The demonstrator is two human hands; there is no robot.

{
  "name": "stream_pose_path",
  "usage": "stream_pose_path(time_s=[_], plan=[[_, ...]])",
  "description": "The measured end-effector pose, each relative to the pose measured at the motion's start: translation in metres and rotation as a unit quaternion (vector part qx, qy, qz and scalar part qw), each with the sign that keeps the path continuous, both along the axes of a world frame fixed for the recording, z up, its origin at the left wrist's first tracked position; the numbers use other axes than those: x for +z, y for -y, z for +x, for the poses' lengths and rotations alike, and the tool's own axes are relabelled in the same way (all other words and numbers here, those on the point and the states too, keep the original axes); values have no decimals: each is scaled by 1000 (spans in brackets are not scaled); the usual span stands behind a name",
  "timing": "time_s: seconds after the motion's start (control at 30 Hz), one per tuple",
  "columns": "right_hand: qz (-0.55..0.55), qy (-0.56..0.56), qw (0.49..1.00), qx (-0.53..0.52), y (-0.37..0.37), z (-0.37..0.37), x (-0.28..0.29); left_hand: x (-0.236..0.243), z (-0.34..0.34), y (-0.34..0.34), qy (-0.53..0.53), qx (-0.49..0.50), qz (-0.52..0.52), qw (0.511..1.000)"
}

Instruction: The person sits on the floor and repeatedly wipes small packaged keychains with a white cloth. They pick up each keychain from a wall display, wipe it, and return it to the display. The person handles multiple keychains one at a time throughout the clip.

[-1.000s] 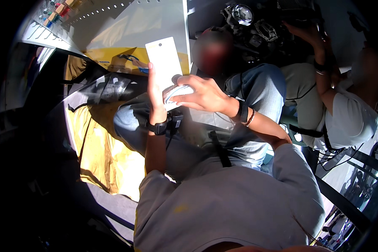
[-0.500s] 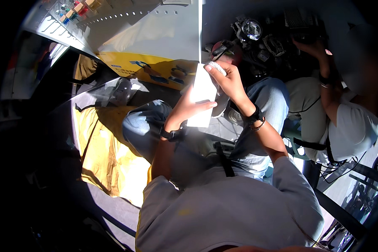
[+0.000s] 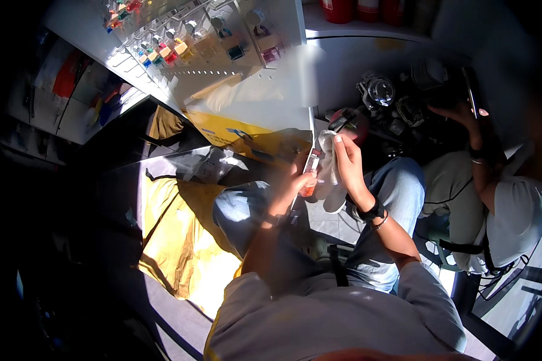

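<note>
My left hand (image 3: 290, 188) is closed around a thin, flat thing (image 3: 311, 171), white with an orange-red part at its lower end. It is seen nearly edge-on, so its kind is unclear. To its right, my right hand (image 3: 350, 163) pinches a crumpled white cloth (image 3: 327, 143), which hangs down beside the flat thing. Whether the cloth touches it I cannot tell. Both hands are above my knees, in front of a white cabinet's edge.
A white rack (image 3: 193, 57) with small coloured bottles hangs at the far left, above a yellow printed panel (image 3: 229, 132). Yellow cloth (image 3: 177, 234) lies left of my legs. At right sits another person (image 3: 518, 198), near dark metal parts (image 3: 403, 114). Red containers (image 3: 367, 9) stand at the back.
The flat thing has turned from its broad white face to nearly edge-on, showing orange-red. My right hand has drawn the cloth away from its top corner. The view has tilted up, revealing more rack.
</note>
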State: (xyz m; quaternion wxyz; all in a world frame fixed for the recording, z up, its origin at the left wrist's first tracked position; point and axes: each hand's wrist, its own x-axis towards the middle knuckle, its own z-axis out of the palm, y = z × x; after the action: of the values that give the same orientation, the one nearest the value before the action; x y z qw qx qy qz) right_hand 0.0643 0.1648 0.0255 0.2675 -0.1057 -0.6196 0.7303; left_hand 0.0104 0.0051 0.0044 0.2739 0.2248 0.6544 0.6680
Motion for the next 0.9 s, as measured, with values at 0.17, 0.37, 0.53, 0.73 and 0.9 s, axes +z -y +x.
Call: stream_pose_path(time_s=[0.17,0.37,0.53,0.73,0.9], plan=[[115,0,983,142,-12,11,10,5,5,10,315,-206,145,915],[184,19,982,30,-9,19,30,38,13,1,95,-128,-6,987],[151,44,986,-55,-1,9,19,31,28,-6,-432,94,-218,870],[-27,48,998,37,1,-2,-6,61,30,7,-509,72,-317,797],[-98,13,991,94,2,-6,-7,105,-65,74,-404,234,-30,884]])
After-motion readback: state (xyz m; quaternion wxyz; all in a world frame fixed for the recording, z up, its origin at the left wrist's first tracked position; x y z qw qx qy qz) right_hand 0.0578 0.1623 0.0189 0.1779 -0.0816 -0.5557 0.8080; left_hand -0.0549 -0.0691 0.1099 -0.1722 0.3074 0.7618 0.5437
